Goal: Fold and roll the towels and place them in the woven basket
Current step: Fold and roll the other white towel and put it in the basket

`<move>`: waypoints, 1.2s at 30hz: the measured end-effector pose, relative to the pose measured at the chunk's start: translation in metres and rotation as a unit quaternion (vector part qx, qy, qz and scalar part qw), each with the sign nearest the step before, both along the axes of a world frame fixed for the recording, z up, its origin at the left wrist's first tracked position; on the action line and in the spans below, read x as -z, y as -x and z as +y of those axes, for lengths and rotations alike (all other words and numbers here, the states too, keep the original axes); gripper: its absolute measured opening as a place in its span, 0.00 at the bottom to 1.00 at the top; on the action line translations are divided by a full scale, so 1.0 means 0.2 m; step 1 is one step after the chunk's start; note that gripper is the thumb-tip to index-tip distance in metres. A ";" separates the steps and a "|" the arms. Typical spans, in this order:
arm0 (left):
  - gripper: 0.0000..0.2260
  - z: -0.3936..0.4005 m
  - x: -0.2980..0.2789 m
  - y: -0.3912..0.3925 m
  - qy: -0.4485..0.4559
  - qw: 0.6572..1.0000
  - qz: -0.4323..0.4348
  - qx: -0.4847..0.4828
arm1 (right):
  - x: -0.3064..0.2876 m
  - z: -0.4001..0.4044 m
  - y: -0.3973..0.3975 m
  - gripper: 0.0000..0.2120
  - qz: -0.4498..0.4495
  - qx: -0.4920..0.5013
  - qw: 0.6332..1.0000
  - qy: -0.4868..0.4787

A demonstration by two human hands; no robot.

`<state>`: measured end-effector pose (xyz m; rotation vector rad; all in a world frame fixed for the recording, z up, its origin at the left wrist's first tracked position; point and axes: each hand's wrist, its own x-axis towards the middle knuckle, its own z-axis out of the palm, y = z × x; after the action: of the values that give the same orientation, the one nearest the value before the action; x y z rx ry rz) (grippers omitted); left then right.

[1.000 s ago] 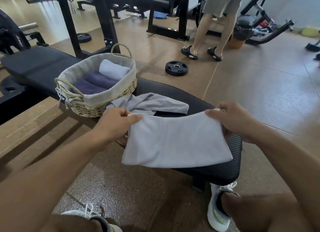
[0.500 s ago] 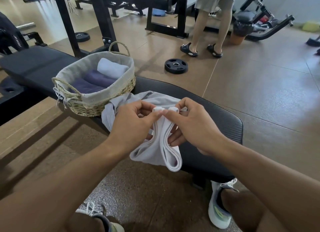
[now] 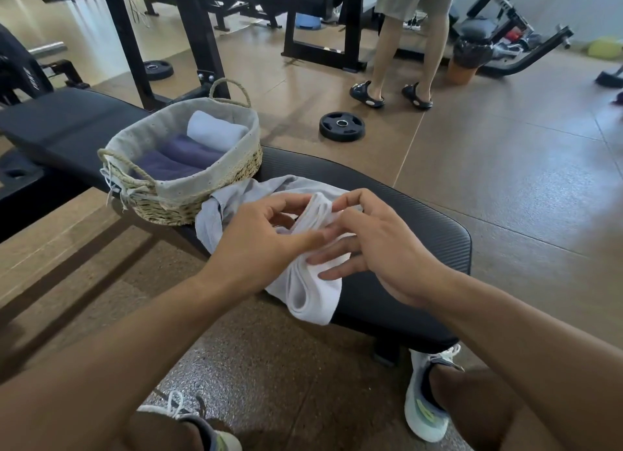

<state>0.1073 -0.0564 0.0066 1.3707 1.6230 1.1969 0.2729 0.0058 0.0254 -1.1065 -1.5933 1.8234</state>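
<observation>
I hold a white towel [image 3: 312, 293], folded in half, above the black bench pad [image 3: 421, 221]. My left hand [image 3: 259, 244] pinches its top edge. My right hand [image 3: 374, 248] rests on the towel with fingers spread along its side. A second, pale grey towel [image 3: 236, 197] lies crumpled on the bench behind my hands. The woven basket [image 3: 188, 197] with a grey liner stands on the bench to the left. It holds two rolled purple towels [image 3: 182, 158] and one rolled white towel [image 3: 215, 131].
A person in sandals [image 3: 391, 94] stands on the floor beyond the bench. A black weight plate [image 3: 342, 126] lies on the floor near the bench, another [image 3: 156, 69] further left. Rack uprights [image 3: 202, 42] rise behind the basket. My shoes [image 3: 424, 403] are under the bench end.
One second ago the white towel was stretched flat between both hands. I brought its ends together, folding it in half, and now my right hand has slid down onto its side.
</observation>
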 end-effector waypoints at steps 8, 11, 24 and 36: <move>0.39 0.00 0.04 0.02 0.004 0.981 0.179 0.080 | 0.01 0.03 -0.06 0.16 -0.092 -0.052 0.985 -0.137; 0.41 0.00 0.02 0.04 -0.018 0.982 0.157 0.099 | 0.01 0.08 -0.12 0.23 -0.230 -0.074 0.904 -0.353; 0.47 0.01 0.03 0.18 0.145 0.920 0.309 0.194 | 0.03 0.20 -0.21 0.18 -0.216 -0.143 0.922 -0.288; 0.10 0.07 0.07 0.11 0.147 0.965 -0.045 0.215 | 0.00 0.30 -0.33 0.21 -0.275 -0.285 0.897 -0.195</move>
<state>0.0859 -0.0417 -0.0078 1.3607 1.2894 0.7202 0.3389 0.0657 0.0258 -1.0883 -2.7135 1.4373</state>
